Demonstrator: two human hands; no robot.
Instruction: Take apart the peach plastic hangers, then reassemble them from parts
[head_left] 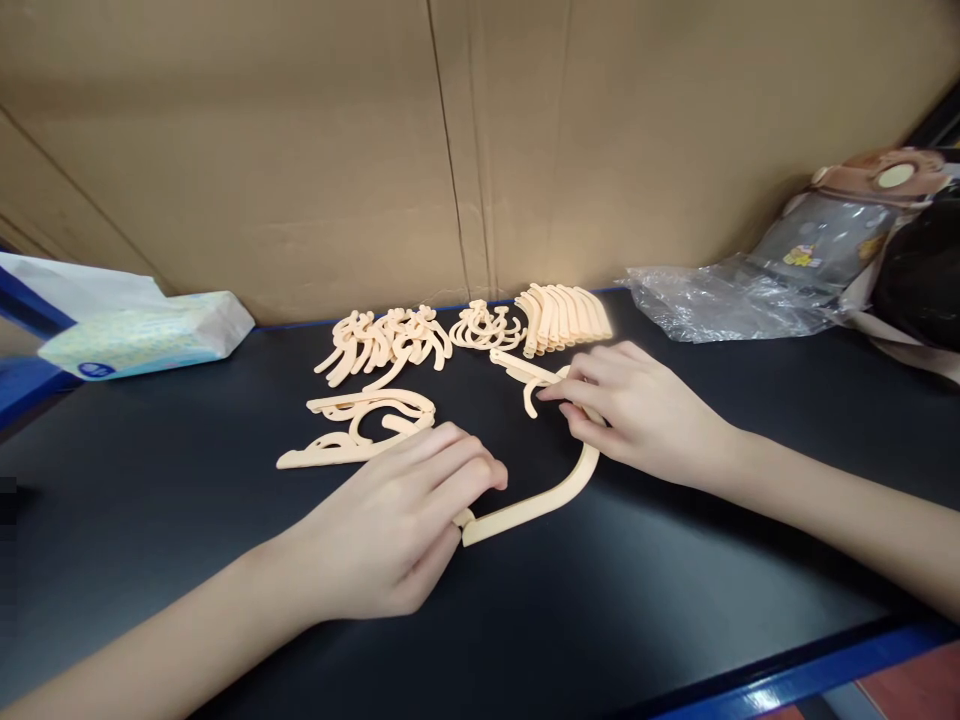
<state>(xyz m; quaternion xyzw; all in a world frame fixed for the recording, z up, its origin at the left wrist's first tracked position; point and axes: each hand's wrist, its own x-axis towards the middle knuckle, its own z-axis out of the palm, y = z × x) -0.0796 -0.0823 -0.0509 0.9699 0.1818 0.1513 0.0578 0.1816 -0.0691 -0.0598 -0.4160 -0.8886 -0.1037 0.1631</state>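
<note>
A cream plastic folding hanger (536, 507) is held between my hands, its long curved arm stretching toward me. My right hand (630, 405) is closed around its middle, near a small curved hook (530, 398). At the arm's near end, my left hand (409, 510) is closed with fingers pinched on a short piece of the hanger, mostly hidden by the fingers. Just beyond the left hand lies a folded hanger (322, 457) on the black tabletop (187, 480).
Along the back lie a heap of branched hanger parts (386, 340), a pile of hooks (486, 328) and a row of curved arms (566, 315). A tissue pack (157, 330) is at left; a clear plastic bag (720, 300) and a bottle (817, 235) are at right. Cardboard (300, 150) stands behind.
</note>
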